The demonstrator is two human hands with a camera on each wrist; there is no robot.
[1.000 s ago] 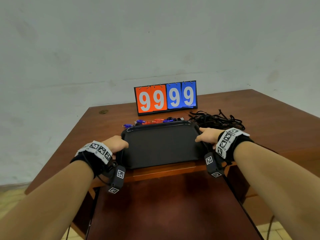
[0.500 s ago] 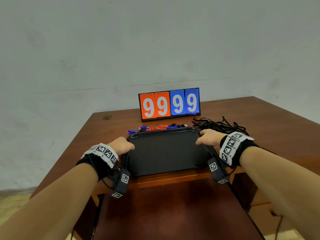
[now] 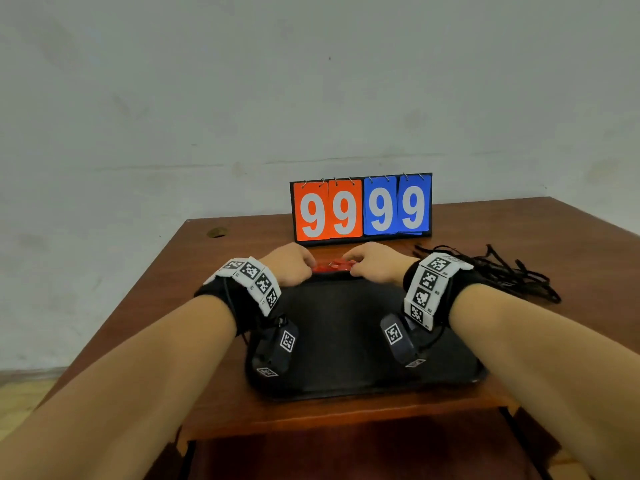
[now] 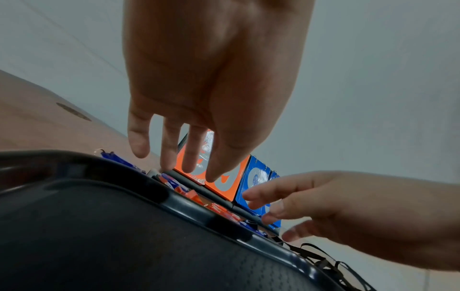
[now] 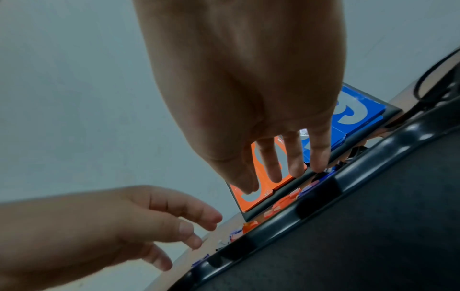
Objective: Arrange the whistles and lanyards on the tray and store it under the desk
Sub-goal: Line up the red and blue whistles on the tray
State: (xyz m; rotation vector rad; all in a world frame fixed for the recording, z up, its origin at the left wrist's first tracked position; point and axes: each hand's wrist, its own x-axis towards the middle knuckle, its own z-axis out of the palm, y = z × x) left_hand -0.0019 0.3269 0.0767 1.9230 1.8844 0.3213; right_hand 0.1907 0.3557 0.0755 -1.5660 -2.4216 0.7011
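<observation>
A black tray lies on the desk's near edge. Behind its far rim sits a row of red and blue whistles, also seen in the left wrist view and the right wrist view. A heap of black lanyards lies right of the tray. My left hand and right hand hover close together over the whistles. Each wrist view shows the fingers pointing down, loosely spread, holding nothing. Whether the fingertips touch the whistles I cannot tell.
An orange and blue flip scoreboard reading 99 99 stands just behind the whistles. The brown wooden desk is backed by a pale wall. A dark reddish surface shows below the desk's front edge.
Both hands have let go of the tray's side rims and moved forward and inward to the whistles behind it. The view has come closer to the desk.
</observation>
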